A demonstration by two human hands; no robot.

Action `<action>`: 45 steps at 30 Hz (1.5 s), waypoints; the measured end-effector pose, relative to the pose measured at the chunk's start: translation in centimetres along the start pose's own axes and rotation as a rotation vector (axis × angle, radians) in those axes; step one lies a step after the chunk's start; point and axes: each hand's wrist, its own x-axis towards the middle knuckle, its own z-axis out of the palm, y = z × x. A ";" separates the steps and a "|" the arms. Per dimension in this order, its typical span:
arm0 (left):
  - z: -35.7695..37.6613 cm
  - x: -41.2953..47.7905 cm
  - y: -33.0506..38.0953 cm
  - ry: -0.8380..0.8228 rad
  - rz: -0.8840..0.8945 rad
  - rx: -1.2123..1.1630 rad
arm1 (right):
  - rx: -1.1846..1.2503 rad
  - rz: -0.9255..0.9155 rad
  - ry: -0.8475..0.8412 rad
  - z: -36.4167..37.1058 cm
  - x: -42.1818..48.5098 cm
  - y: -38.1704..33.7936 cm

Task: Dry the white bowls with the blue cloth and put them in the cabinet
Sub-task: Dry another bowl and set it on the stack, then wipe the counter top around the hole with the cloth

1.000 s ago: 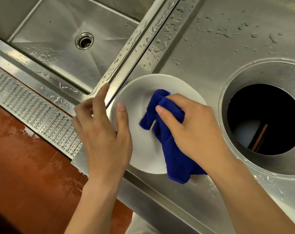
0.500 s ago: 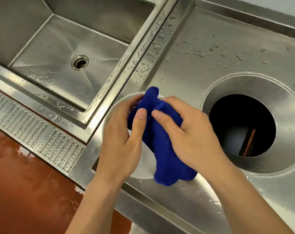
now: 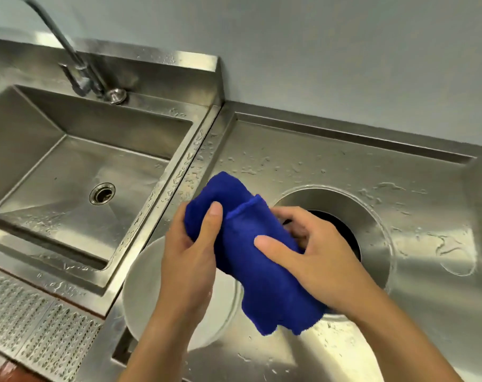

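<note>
A white bowl (image 3: 146, 296) rests on the wet steel counter near its front edge, partly hidden under my left forearm. Above it, both hands hold the bunched blue cloth (image 3: 250, 260). My left hand (image 3: 190, 257) grips the cloth's upper left part with the thumb on top. My right hand (image 3: 317, 260) clasps the cloth from the right, fingers curled behind it. The cloth hangs clear of the bowl.
A steel sink basin (image 3: 77, 172) with a drain (image 3: 102, 193) lies at the left, a tap (image 3: 80, 70) behind it. A round opening (image 3: 341, 230) in the counter sits right of my hands. A perforated grate (image 3: 27, 321) runs at the lower left.
My left hand let go of the bowl's rim and took hold of the cloth. The cloth rose off the bowl, held in both hands. The camera tilted up, showing the tap and wall.
</note>
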 end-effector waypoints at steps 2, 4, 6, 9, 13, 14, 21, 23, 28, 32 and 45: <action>0.9 0.4 0.7 0.002 -0.008 0.006 | -0.037 0.049 -0.061 -2.0 0.0 0.4; 1.2 1.2 1.4 0.011 -0.017 -0.002 | -0.014 0.036 -0.045 -3.2 0.4 1.0; 0.6 2.3 1.6 0.029 -0.019 -0.004 | 0.037 0.012 0.003 -3.3 1.3 1.5; -1.3 4.6 2.0 0.026 0.035 0.048 | 0.089 -0.016 0.072 -1.8 3.4 2.1; -5.1 9.4 1.8 -0.047 0.026 0.200 | 0.056 -0.040 0.182 1.3 6.9 3.2; -6.0 10.7 1.5 -0.077 0.012 0.248 | 0.041 -0.032 0.187 2.0 7.7 3.4; -9.5 18.7 -2.0 -0.203 -0.144 0.432 | -0.068 0.070 0.245 5.3 13.6 7.6; -9.7 20.1 -3.4 -0.216 -0.201 0.453 | -0.083 0.094 0.243 5.3 14.7 9.1; -10.8 21.7 -7.1 -0.316 -0.247 0.873 | -0.267 0.180 0.194 6.2 16.1 12.9; -12.1 22.2 -8.1 -0.203 0.098 1.328 | -0.547 0.123 0.352 7.8 15.0 14.5; -7.9 23.5 -13.4 -1.075 0.599 1.464 | -0.916 -0.026 0.169 12.7 14.9 16.9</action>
